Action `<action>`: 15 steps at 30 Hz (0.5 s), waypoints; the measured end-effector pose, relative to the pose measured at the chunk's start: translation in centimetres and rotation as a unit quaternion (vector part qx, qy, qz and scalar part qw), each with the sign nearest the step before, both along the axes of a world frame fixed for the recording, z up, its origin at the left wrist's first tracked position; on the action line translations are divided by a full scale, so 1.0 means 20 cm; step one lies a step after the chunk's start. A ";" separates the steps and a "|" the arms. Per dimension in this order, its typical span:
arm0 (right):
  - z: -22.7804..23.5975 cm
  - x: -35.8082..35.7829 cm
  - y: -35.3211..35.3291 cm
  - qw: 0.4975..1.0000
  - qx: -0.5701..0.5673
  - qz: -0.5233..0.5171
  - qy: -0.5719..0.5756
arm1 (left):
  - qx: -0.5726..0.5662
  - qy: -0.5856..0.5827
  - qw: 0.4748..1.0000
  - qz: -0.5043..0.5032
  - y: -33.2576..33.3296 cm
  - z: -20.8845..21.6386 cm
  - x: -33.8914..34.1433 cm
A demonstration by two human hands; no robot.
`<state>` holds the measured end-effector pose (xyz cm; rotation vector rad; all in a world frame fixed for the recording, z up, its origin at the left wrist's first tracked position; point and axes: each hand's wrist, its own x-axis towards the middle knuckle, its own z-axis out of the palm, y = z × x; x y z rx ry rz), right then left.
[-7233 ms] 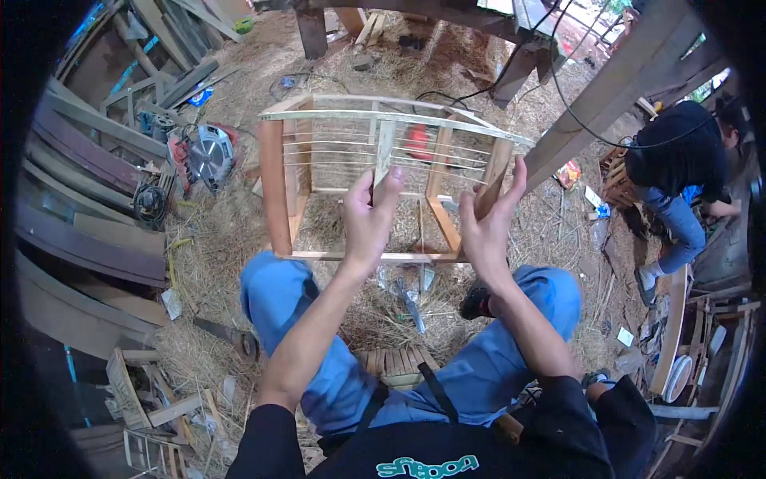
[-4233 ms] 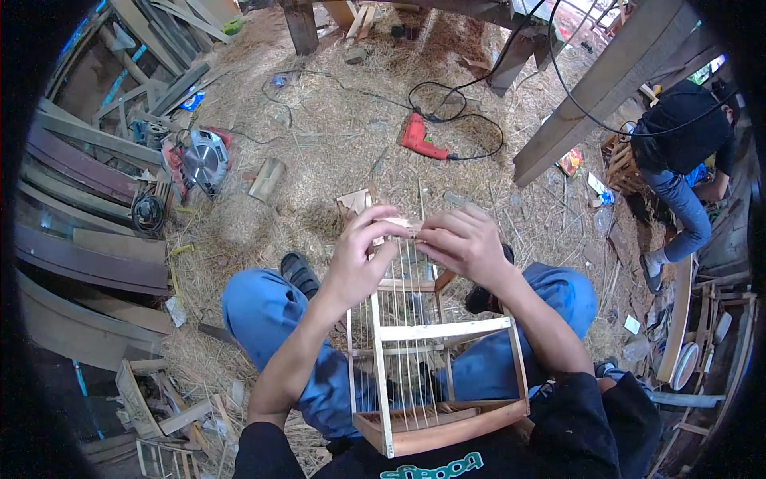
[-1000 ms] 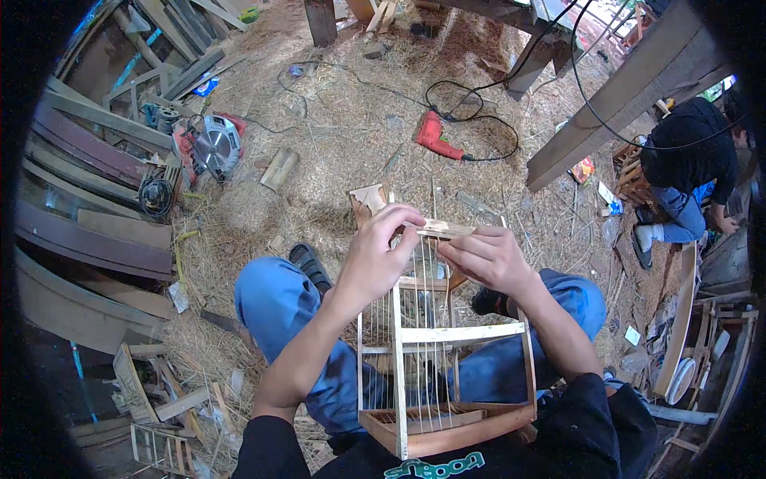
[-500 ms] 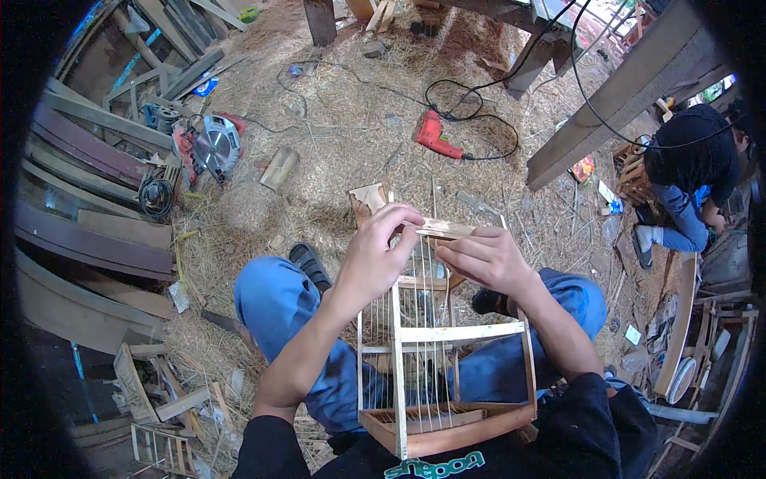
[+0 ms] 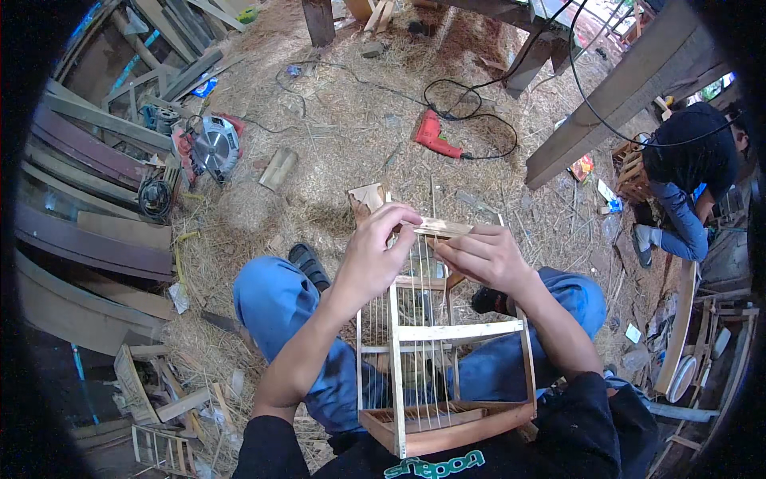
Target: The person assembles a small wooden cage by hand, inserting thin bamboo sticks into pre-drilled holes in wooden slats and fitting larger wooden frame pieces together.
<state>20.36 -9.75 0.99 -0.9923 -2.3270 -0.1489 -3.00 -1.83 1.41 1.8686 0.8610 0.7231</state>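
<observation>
A small wooden cage frame (image 5: 461,332) with thin upright rods stands between my legs, its tray-like base (image 5: 471,429) close to my body. My left hand (image 5: 380,249) pinches the left part of the frame's far wooden rail (image 5: 445,228). At the right end of that rail, my right hand (image 5: 488,257) has its thumb and fingers closed around the wood, by the tips of the rods. Fingers hide both ends of the rail. Several rods run from it, past the middle crossbar, down to the base.
A red power drill (image 5: 436,136) with a black cord lies on the shaving-covered floor. Far left are a circular saw (image 5: 215,149) and stacked boards (image 5: 88,231). A wooden post (image 5: 614,96) slants at the right, near a crouching person (image 5: 690,152). A wood block (image 5: 279,168) lies ahead.
My hands stay on the rail with hardly any movement, and the cage frame keeps its place. The crouching person at the right has shifted slightly.
</observation>
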 end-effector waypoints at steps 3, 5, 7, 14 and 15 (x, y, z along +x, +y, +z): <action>-0.01 0.00 0.00 1.000 0.011 0.004 0.009 | -0.001 -0.002 1.000 0.001 0.00 0.01 0.00; -0.02 0.00 0.00 1.000 0.011 0.006 0.009 | -0.001 -0.003 1.000 -0.002 0.00 0.01 0.00; -0.02 0.01 -0.01 1.000 -0.004 0.007 -0.012 | -0.003 -0.001 1.000 -0.001 0.00 0.02 0.00; -0.02 0.01 -0.01 1.000 0.003 -0.002 -0.004 | 0.000 0.002 1.000 0.000 0.00 0.01 0.00; -0.03 0.01 -0.01 1.000 0.001 -0.001 -0.005 | 0.001 0.001 1.000 -0.001 0.00 0.01 0.00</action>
